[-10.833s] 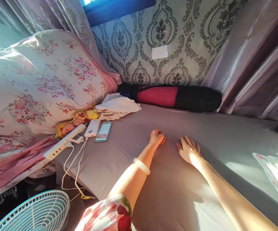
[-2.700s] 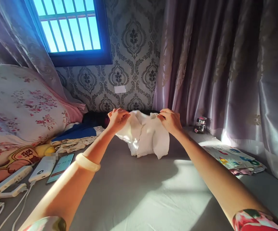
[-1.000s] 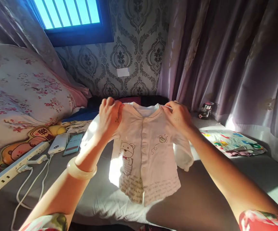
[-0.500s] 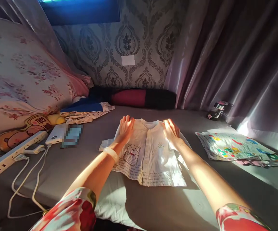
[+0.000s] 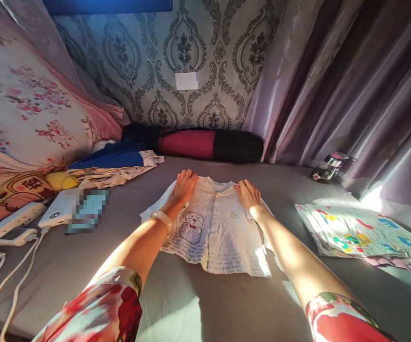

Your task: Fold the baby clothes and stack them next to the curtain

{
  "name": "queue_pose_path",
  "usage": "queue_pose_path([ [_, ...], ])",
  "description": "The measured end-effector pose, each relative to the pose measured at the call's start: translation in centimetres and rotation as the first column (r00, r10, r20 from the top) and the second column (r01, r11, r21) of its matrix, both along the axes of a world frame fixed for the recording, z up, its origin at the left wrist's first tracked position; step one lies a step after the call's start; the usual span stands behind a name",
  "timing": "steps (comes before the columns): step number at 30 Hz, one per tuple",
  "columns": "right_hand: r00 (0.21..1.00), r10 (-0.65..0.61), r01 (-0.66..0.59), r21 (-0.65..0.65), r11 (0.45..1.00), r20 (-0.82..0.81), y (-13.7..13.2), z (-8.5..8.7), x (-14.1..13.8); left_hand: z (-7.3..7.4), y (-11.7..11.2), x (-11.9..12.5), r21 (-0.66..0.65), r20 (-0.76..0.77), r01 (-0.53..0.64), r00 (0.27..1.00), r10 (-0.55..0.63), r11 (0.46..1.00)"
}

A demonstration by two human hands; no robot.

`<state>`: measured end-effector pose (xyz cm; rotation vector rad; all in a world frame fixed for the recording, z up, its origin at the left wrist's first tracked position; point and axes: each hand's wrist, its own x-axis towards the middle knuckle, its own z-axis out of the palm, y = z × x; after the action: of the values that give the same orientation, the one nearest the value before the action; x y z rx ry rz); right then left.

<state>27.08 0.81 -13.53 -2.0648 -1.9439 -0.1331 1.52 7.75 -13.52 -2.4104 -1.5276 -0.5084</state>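
Observation:
A small white baby shirt with a bear drawing and lettering along its hem lies front up on the grey sheet, its collar away from me. My left hand is closed on the left shoulder of the shirt, fingers bent over the edge. On the other side of the collar, my right hand grips the right shoulder in the same way. The fingertips of both hands are partly hidden. Under my forearms the sleeves spread outward.
At right lie folded patterned cloths and a dark bottle. To the left are a phone, a white power bank, a power strip with cables, and folded clothes. A dark red and black roll lies along the wall.
The view has shifted slightly, so surrounding things sit differently in it. Both hands stay at the shirt's shoulders, and the shirt's left sleeve looks more spread out.

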Motion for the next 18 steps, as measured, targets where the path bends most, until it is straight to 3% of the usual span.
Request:
queue_pose_path([
  [4,1.0,-0.003,0.003,-0.013,1.0,-0.002,1.2,-0.3,0.3,-0.1,1.5,0.8,-0.044,0.012,-0.015,1.0,0.016,0.999],
  [8,1.0,-0.016,0.014,-0.08,0.997,-0.023,1.6,-0.9,0.5,-0.5,2.1,1.0,-0.252,-0.007,-0.052,0.999,0.052,0.966],
  [11,0.998,-0.02,0.012,-0.145,0.989,-0.057,2.1,-0.8,0.7,-0.8,2.8,1.0,-0.334,-0.017,-0.07,0.998,0.068,0.94],
  [18,0.995,0.028,-0.053,-0.257,0.965,-0.101,3.9,0.2,0.6,0.3,3.8,2.3,-0.469,0.013,-0.033,0.999,0.045,0.882],
])
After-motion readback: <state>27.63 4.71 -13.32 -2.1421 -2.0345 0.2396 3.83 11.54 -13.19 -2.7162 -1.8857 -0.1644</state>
